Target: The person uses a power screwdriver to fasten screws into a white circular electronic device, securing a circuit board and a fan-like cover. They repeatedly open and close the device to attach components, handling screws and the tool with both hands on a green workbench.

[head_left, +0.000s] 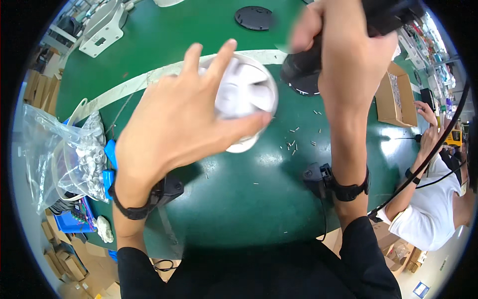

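My left hand (pixel 181 112) is over a white round plastic part (pixel 247 89), its fingers spread and its thumb crossing the part's near side. The part's inside is smeared by motion. I cannot tell whether the hand touches it. Below its near edge another white rim (pixel 244 145) shows. At the upper right my right hand (pixel 351 42) has its fingers curled round a black object (pixel 391 15), blurred and partly hidden behind the hand. A dark cylindrical thing (pixel 301 70) is beside that wrist; whether it belongs to the held object is unclear.
Small metal pins (pixel 294 144) lie scattered on the green table (pixel 249 209). A clear bag of white parts (pixel 92 154) and a blue tray (pixel 74 222) are at left. A black disc (pixel 254 18) lies at the back. An open carton (pixel 393 102) and a co-worker (pixel 428 209) are at right.
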The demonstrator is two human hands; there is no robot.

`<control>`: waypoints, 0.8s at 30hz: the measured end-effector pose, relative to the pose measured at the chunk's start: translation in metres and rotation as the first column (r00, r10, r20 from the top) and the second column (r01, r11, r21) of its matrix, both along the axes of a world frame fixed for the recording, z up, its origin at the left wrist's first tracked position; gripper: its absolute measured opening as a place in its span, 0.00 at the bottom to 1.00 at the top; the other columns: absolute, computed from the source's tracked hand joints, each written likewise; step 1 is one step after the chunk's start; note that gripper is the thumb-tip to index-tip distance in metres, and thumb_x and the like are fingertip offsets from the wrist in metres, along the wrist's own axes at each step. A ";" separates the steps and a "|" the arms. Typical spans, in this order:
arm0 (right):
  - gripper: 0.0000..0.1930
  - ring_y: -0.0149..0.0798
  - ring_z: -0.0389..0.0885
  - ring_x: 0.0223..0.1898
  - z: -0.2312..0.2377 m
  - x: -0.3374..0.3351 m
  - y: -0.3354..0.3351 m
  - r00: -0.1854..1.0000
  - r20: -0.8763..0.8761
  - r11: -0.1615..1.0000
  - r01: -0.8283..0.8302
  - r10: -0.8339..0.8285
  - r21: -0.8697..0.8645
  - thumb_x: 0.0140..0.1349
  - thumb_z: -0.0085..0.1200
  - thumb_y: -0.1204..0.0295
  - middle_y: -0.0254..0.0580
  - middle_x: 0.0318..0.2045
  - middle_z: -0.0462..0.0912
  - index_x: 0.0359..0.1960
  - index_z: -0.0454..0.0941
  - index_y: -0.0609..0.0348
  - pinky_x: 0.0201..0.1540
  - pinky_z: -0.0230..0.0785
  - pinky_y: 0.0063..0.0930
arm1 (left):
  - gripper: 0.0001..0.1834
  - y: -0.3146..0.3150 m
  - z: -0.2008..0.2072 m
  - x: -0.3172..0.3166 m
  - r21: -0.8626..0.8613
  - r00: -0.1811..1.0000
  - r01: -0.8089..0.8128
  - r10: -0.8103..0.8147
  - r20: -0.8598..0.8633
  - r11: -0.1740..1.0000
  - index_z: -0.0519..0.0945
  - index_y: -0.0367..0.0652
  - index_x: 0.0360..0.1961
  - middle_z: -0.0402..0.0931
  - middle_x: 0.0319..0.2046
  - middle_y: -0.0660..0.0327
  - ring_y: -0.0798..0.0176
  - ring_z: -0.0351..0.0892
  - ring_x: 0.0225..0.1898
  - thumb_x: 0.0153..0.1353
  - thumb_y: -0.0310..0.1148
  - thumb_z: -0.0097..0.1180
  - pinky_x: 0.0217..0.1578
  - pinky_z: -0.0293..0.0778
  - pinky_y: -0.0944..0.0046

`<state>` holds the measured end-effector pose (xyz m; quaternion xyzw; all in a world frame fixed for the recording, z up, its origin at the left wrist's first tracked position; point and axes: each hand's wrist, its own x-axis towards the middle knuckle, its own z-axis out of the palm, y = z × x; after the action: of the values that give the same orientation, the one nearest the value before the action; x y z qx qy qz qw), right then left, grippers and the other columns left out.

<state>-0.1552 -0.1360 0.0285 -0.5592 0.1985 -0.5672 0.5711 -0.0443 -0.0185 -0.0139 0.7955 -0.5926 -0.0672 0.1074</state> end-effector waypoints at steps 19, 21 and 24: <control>0.19 0.25 0.69 0.12 -0.007 -0.019 -0.042 0.975 -0.185 0.985 -0.100 0.125 0.144 0.70 0.63 0.61 0.30 0.14 0.71 0.25 0.72 0.57 0.16 0.62 0.23 | 0.60 -0.007 -0.006 0.010 -0.077 0.930 0.355 -0.361 -0.076 0.932 0.64 0.45 0.73 0.62 0.68 0.49 0.40 0.66 0.67 0.32 0.35 0.75 0.64 0.70 0.48; 0.19 0.25 0.67 0.11 0.000 -0.027 -0.043 0.976 -0.182 0.988 -0.094 0.116 0.121 0.70 0.62 0.61 0.30 0.13 0.70 0.24 0.72 0.56 0.15 0.61 0.24 | 0.59 -0.003 -0.007 -0.002 -0.063 0.982 0.191 -0.191 0.012 0.980 0.63 0.46 0.75 0.63 0.68 0.46 0.38 0.66 0.67 0.36 0.37 0.75 0.65 0.69 0.47; 0.18 0.25 0.65 0.10 0.003 -0.037 -0.040 0.977 -0.013 0.958 -0.207 0.214 0.199 0.70 0.62 0.62 0.29 0.11 0.68 0.25 0.73 0.56 0.14 0.59 0.24 | 0.56 -0.002 -0.015 -0.001 -0.090 0.982 0.107 -0.091 0.166 0.990 0.62 0.48 0.77 0.63 0.68 0.41 0.35 0.65 0.68 0.44 0.42 0.73 0.66 0.67 0.46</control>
<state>-0.1918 -0.1758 0.0313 -0.5275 0.2029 -0.4713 0.6771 -0.0455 -0.0207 -0.0286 0.7614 -0.6410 0.0217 0.0945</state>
